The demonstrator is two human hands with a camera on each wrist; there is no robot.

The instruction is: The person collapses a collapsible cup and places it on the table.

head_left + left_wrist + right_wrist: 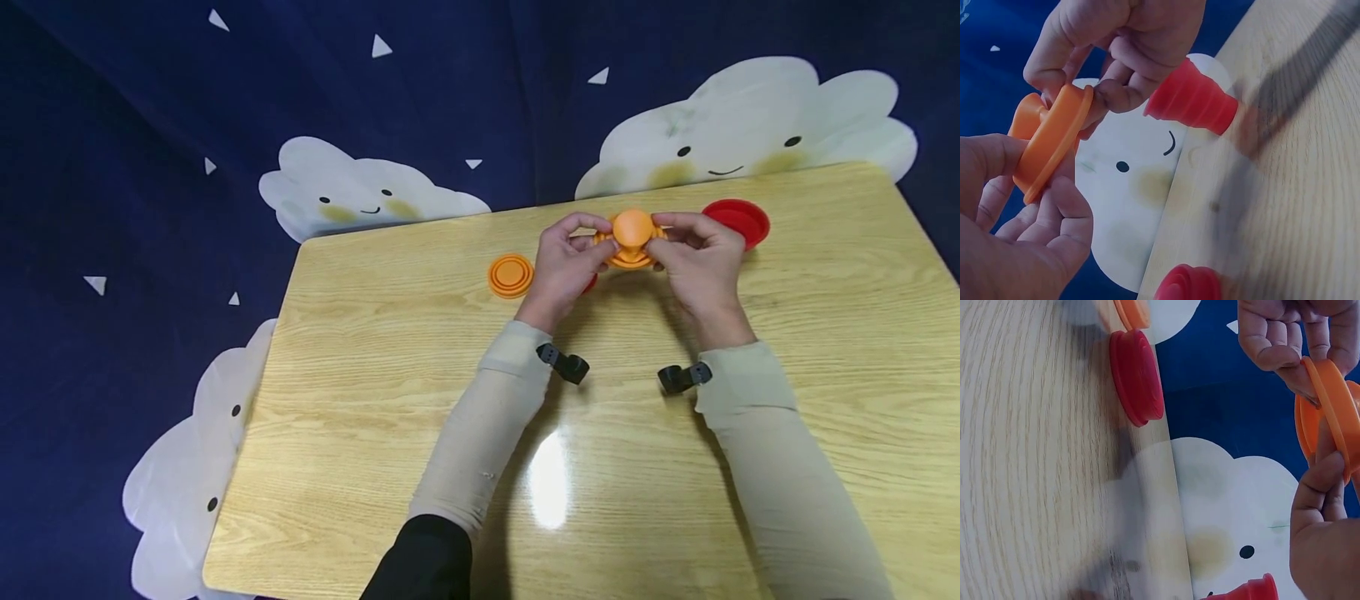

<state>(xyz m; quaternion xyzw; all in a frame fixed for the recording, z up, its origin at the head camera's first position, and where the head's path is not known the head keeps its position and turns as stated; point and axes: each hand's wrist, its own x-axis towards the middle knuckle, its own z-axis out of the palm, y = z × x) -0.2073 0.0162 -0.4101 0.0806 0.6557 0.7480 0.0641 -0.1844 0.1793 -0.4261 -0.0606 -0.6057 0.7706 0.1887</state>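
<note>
Both hands hold an orange collapsible cup point(633, 227) between them, raised over the far side of the table. Its wide ringed rim and a narrower round end show; in the left wrist view the orange cup point(1055, 147) is tilted on its side. My left hand point(564, 265) pinches one side of the rim with thumb and fingers. From the opposite side, my right hand point(703, 265) pinches it the same way. Below the left hand a flattened red collapsible cup point(1135, 378) lies on the table, mostly hidden in the head view.
Left of the hands lies a flat orange collapsible cup point(510, 275). A red cup point(738, 218), extended to its full ribbed height in the left wrist view, stands just beyond the right hand. The wooden table point(360, 375) meets a dark blue curtain point(450, 100) with cloud shapes.
</note>
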